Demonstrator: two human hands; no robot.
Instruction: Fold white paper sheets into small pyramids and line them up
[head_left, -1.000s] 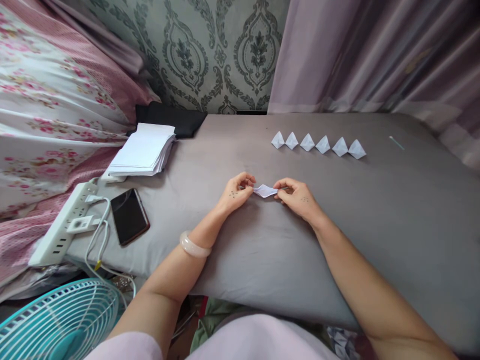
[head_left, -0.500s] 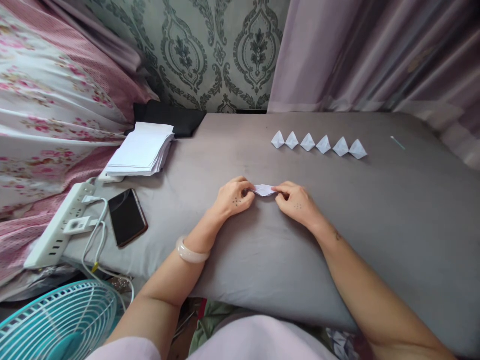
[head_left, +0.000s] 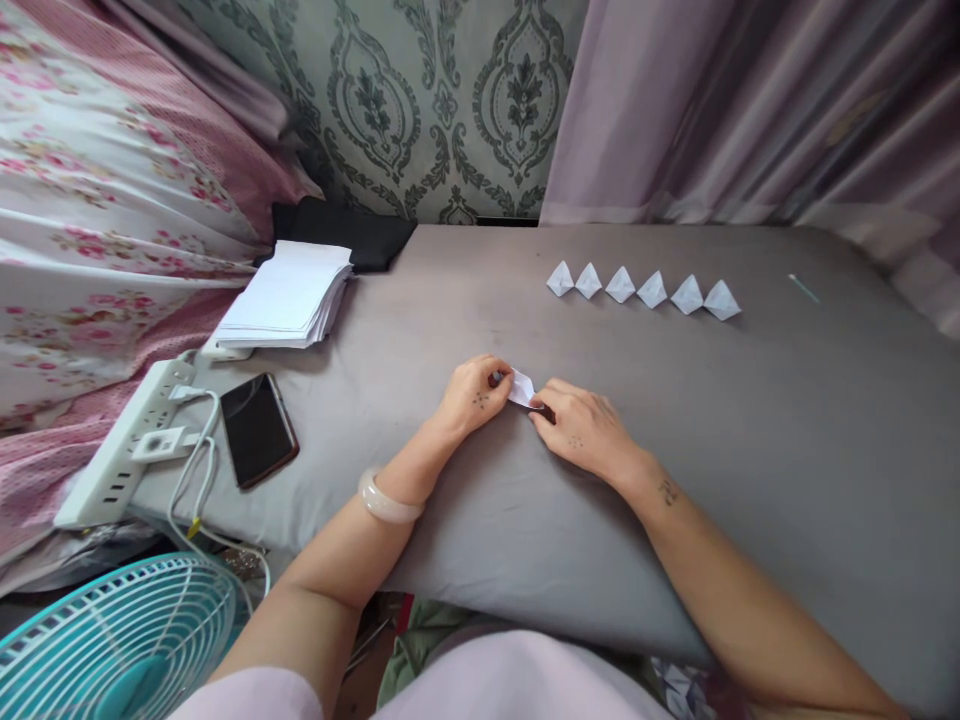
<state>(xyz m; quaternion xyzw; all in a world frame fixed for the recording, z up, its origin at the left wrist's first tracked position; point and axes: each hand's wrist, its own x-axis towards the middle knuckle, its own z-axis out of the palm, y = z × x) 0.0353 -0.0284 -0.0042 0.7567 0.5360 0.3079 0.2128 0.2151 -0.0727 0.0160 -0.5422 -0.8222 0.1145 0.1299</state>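
Note:
A small folded piece of white paper (head_left: 520, 388) is held between my two hands, tilted down toward the right. My left hand (head_left: 475, 394) pinches its left end between thumb and fingers. The lower right end is gripped by my right hand (head_left: 576, 424), whose fingers curl around and partly hide it. Beyond my hands, a row of several folded white paper boats (head_left: 620, 286) stands on the grey cloth surface (head_left: 465, 300).
To the left lie a stack of white paper (head_left: 289, 295), a black folder-like item (head_left: 352, 235) and a phone (head_left: 259, 430). A power strip (head_left: 124, 450) with white cables and a blue fan (head_left: 142, 640) are nearer me. A thin stick (head_left: 804, 288) lies far right.
The folded paper has turned from level to slanting down rightward. My right hand has moved a little left and nearer to me. The whole view has shifted slightly.

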